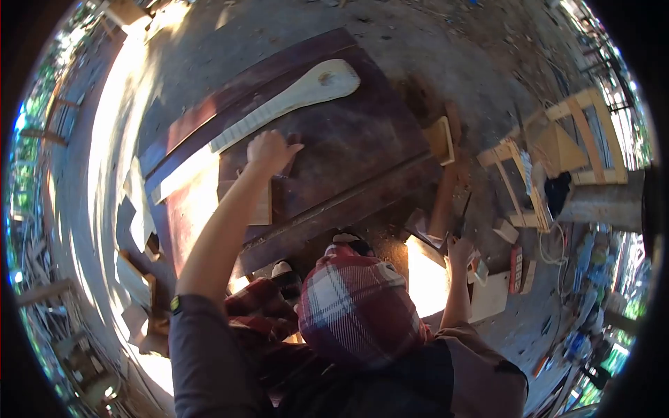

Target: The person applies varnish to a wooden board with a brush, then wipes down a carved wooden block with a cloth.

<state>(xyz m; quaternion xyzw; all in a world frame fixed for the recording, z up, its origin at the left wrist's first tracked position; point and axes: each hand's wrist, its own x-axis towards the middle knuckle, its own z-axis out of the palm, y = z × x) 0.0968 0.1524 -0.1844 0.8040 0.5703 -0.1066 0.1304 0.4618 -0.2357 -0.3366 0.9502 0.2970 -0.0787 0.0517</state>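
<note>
A long pale wooden piece with a rounded, hollowed end [296, 97] lies diagonally across the dark reddish-brown board [390, 132]. Just below its middle, my left hand [270, 150] is over the board with the fingers curled down and the thumb out to the right. Something dark shows under this hand, too unclear to name. A small wooden block [262, 203] sits beside my left forearm. Low at the right, off the board, my right hand [460, 252] is closed around a dark slim tool [465, 209]; its fingers are partly hidden.
My plaid-covered knee [362, 303] is at the bottom centre. Wooden frames [589, 132] stand at the right near a grey cylinder [605, 204]. A red box [516, 269] and a light panel [490, 297] lie at lower right. Wood offcuts [136, 279] are at left.
</note>
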